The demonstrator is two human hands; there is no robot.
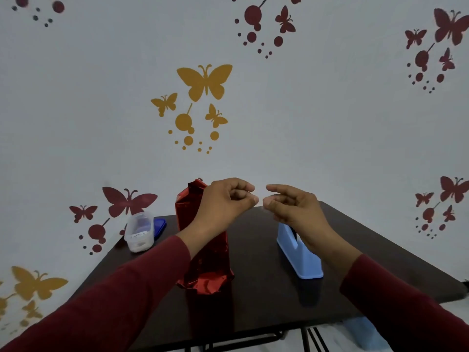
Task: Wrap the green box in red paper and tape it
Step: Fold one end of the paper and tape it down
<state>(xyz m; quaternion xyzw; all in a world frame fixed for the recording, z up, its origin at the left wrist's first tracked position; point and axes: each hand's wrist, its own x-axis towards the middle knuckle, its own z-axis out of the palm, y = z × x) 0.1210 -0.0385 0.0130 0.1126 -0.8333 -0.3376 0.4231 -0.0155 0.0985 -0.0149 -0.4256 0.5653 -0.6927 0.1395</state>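
Head view: the box (203,240) is seen standing upright near the middle of the dark table (253,288), already covered in shiny red paper, with no green surface left showing. The paper at its foot is crumpled and flared, so that end is judged not yet folded flat or taped. Above and to the right of it, the left hand (225,199) and the right hand (291,204) are raised with fingertips pinched and nearly meeting; a strip of clear tape may be stretched between them, but this cannot be told. A blue tape dispenser (299,255) is placed under the right wrist. A clear plastic tub (139,232) with a blue lid (159,226) beside it is set at the far left.
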